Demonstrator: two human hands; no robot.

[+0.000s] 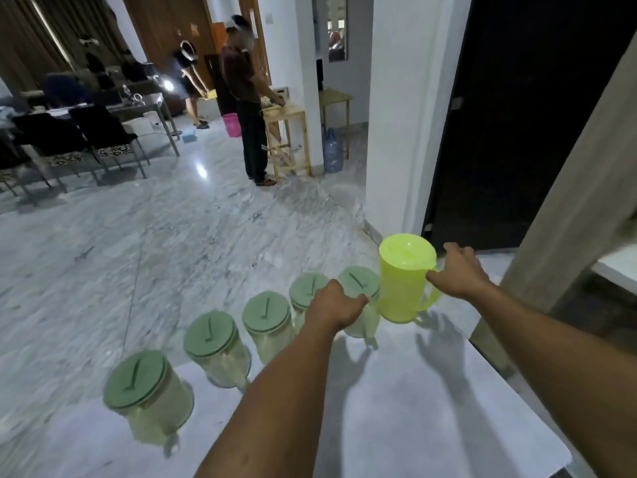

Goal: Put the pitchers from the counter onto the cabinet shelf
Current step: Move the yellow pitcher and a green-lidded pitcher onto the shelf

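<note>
The biggest risk sits in the row itself: six pitchers crowd the far edge of the white counter (396, 401), which fills the lower half of the frame, and beyond that edge is only the marble floor (172, 236), so a nudge outward could tip one over the side. The yellow-green pitcher (403, 281), right of centre at the row's right end, seems to be slightly raised off the counter, the right hand (458, 270) wrapped around its handle; if it swings left as it rises, I judge it could knock the clear pitcher with a green lid (360, 301) just beside it. The left hand (336, 305) is closed on that neighbour near its handle side, though the exact hold is hidden by the hand. Lifting both at once leaves no free hand to steady the four other green-lidded pitchers (265, 322) trailing toward the lower left, and the left forearm passes close over them. The cabinet shelf is not in view. The room is dim and wide: a dark doorway (517, 115) at upper right, a white pillar (396, 98) beside it, black chairs (93, 132) at upper left, two people at small wooden tables (289, 132) in the upper middle, with a pink bucket (231, 124) and a blue water bottle (332, 150) on the floor.
</note>
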